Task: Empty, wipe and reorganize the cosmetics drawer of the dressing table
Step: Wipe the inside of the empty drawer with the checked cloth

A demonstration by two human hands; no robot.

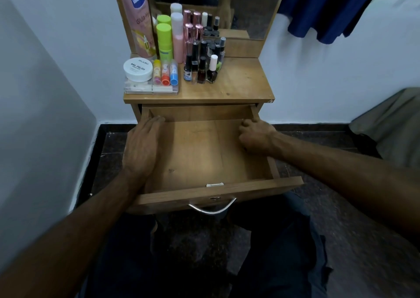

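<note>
The wooden drawer (204,152) of the dressing table is pulled out, and its bare bottom holds nothing. My left hand (142,147) lies flat with straight fingers along the drawer's left inner wall. My right hand (256,136) sits curled in the back right corner against the right wall, and nothing shows in it. On the tabletop (238,79) stand the cosmetics: a white nail polish jar (138,69) on a clear box (150,88), three lip balms (165,72), several nail polish bottles (204,70), a green bottle (164,41), a pink bottle (177,36) and a Vaseline tube (138,18).
A metal handle (212,209) hangs on the drawer front above my knees. The mirror (250,7) rises behind the table. White walls close in left and right. A blue cloth (329,9) hangs at the upper right, and grey fabric (391,125) lies on the dark floor at right.
</note>
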